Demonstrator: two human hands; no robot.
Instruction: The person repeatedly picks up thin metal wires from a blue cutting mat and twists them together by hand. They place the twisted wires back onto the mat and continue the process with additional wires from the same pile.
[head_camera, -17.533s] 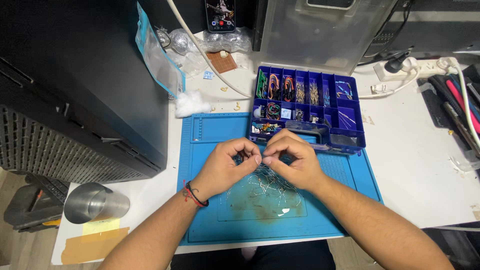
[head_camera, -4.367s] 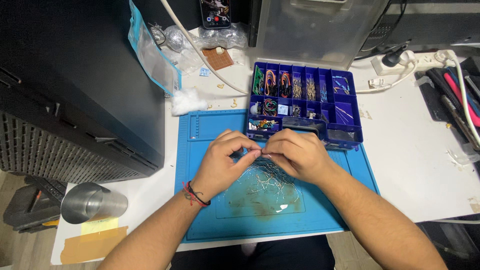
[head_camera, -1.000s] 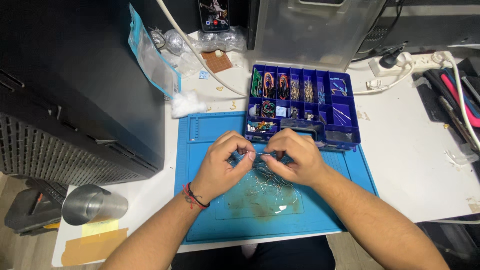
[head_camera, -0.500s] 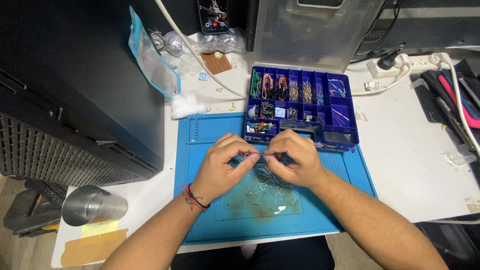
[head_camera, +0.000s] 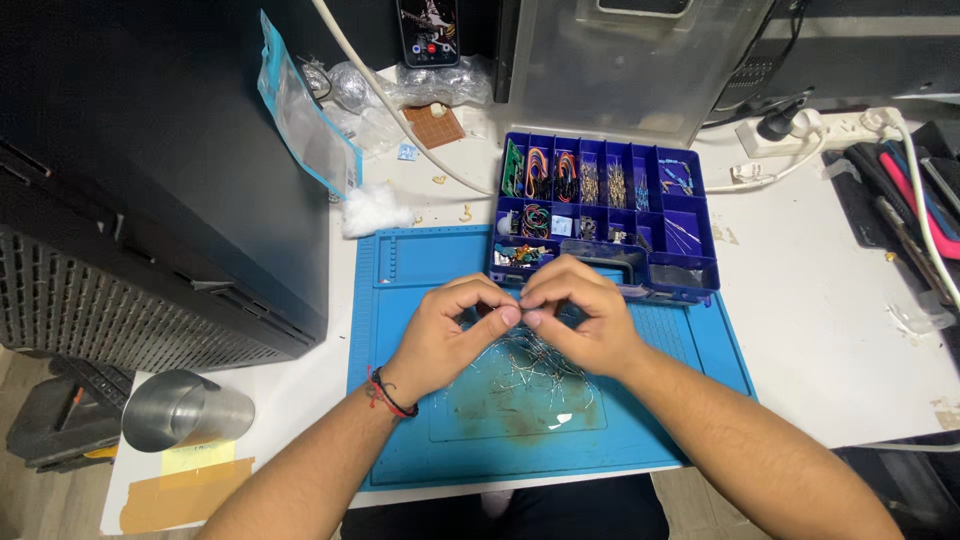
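— Blue silicone work mat (head_camera: 420, 440) under both hands, laid on a white desk (head_camera: 840, 340). What surrounds it?

— Beyond the hands, touching the mat's far edge, stands a dark blue compartment box (head_camera: 690, 250) with its clear lid (head_camera: 640, 60) raised; the compartments hold coloured wire loops and small parts. To the left of the left hand stands a black case (head_camera: 160, 180) with a clear bag (head_camera: 300, 110) leaning on it and a tuft of white cotton (head_camera: 372, 210) beside it. A steel cup (head_camera: 185, 410) lies nearer the person, left of the left forearm. A white power strip (head_camera: 830, 130) sits far right, beyond the right hand.

— State of the hands?

— Left hand (head_camera: 445, 335) and right hand (head_camera: 580, 320) meet fingertip to fingertip above the mat, both closed narrow in a pinch. Something very thin sits between them, presumably a metal lead; it is too small to identify with certainty.

— Location of the work material?

— A loose heap of thin metal leads (head_camera: 535, 365) lies on the mat directly below and just nearer the person than the pinched fingertips, partly covered by the right hand. A band (head_camera: 390, 392) circles the left wrist.
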